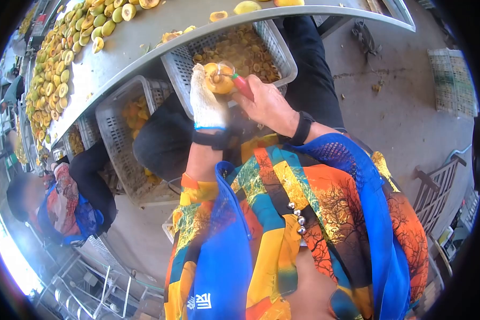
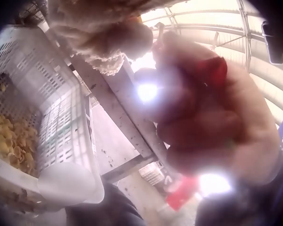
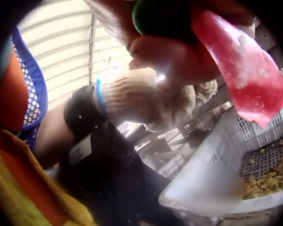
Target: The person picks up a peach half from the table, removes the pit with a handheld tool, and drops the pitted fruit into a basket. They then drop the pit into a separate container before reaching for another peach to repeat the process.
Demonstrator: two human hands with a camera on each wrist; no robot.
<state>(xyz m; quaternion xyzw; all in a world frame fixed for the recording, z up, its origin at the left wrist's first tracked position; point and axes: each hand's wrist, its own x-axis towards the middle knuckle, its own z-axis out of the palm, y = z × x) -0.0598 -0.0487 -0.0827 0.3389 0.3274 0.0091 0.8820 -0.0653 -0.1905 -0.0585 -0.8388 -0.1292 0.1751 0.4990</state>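
Note:
My left hand (image 1: 207, 106), in a white knit glove, grips a yellow peach half (image 1: 214, 84) with its cut face up. My right hand (image 1: 271, 105) is bare and curled round the red handle (image 1: 243, 86) of a pitting tool. At the handle's front is a green collar, and the metal loop lies over the middle of the peach half. Seen from the right wrist, the red handle (image 3: 245, 66) sticks out past the fingers. Both hands are over a grey plastic crate (image 1: 288, 58) holding small brownish-yellow pieces (image 1: 245, 50).
A metal table (image 1: 144, 32) runs across the front, with many peach halves (image 1: 53, 80) heaped at its left. Another crate (image 1: 109, 144) with orange-yellow pieces stands left of my leg. Someone (image 1: 64, 197) sits farther left. A stack of crates (image 1: 453, 82) stands at right.

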